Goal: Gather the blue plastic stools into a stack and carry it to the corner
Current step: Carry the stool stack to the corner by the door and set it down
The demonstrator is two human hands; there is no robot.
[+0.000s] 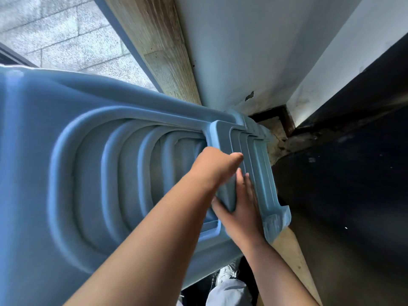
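Observation:
A tall stack of several nested blue plastic stools (92,164) fills the left and middle of the head view, seen from above down its side, with its feet near the floor corner (273,127). My left hand (217,167) reaches into the side opening and grips a leg rail of the stack, thumb over the edge. Lower on the same rail, my right hand (239,208) holds it with the thumb curled under and the fingers laid flat against the outside.
A white wall (242,51) with a wooden door frame (159,45) meets a second white wall at the corner. Dark floor (344,173) spreads to the right. Grey paving (55,34) shows outside at upper left. My shoe (227,274) is below the stack.

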